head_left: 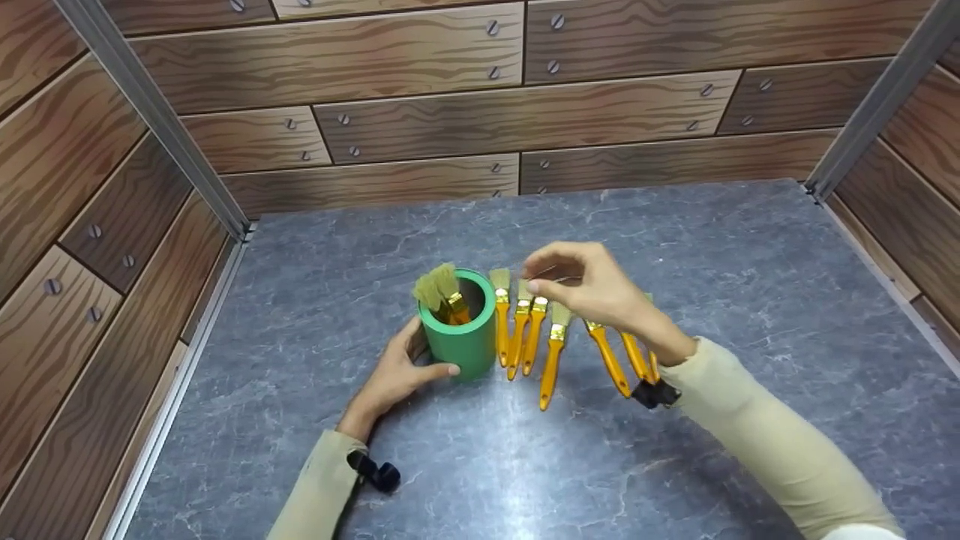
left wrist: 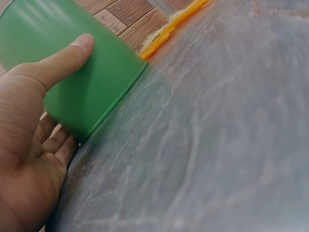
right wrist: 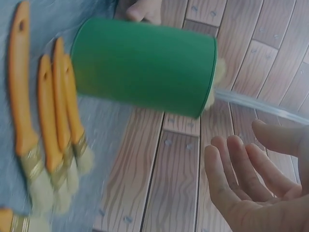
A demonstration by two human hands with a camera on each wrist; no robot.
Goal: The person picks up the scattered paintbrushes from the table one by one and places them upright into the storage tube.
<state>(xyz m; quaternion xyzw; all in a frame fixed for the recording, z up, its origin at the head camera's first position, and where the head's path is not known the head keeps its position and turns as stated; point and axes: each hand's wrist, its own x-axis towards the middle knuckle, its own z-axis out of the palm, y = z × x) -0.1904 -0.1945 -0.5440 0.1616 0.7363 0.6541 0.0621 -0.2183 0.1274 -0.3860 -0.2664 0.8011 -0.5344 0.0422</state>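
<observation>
Green cylindrical plastic-looking canister [head_left: 466, 349]: upright, gripped by left hand [head_left: 397, 373]; likely light, smooth. Flat orange-handled bristle brushes [head_left: 553, 364]: inside and beside it, some hidden, count uncertain; probably stiff, soft-tipped; grasp mid-handle. Right hand [head_left: 592, 283]: empty, loosely curved.

The person's left arm [head_left: 313, 491] reaches in from the lower left, sleeved down to the left wrist [head_left: 360, 420]. The left hand [head_left: 394, 375] is curved into a grip: its left thumb [left wrist: 67, 60] lies along the near side, while the left fingers [left wrist: 57, 140] bend round from the far side, below the thumb in the left wrist view. The right arm [head_left: 780, 442] slants in from the lower right, its sleeve ending at the right wrist [head_left: 679, 349]. The right hand [head_left: 596, 281] hangs in the air, farther forward than the left, its fingers [right wrist: 248, 169] loosely bent and slightly spread, the right thumb [right wrist: 277, 137] opposite them, with a gap between their tips.
</observation>
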